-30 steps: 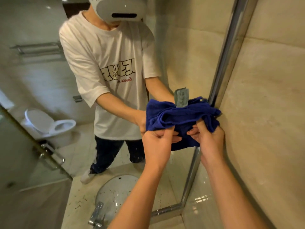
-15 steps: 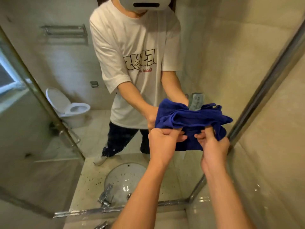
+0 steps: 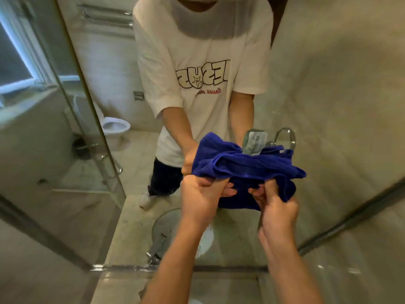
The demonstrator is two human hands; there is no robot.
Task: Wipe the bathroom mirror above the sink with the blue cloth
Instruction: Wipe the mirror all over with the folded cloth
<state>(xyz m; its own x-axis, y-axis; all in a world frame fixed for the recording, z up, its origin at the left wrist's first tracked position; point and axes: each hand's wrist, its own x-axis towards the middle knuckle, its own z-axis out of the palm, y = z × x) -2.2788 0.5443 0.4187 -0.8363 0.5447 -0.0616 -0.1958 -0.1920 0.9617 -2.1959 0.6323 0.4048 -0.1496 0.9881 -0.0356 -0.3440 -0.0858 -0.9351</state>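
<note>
Beige tiled walls surround the mirror (image 3: 317, 106), which fills most of my view and reflects a toilet (image 3: 115, 126) and the sink (image 3: 175, 227) below. Against the glass sits the bunched blue cloth (image 3: 247, 167). My left hand (image 3: 201, 198) and right hand (image 3: 274, 207) each pinch its lower edge; whether it touches the glass is unclear.

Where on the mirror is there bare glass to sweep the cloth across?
Bare mirror lies right of and above the blue cloth, out to the frame edge; also left, toward the reflected toilet. It is crowded at the cloth, where left hand and right hand both grip it, beside a small fitting at its top edge.
</note>
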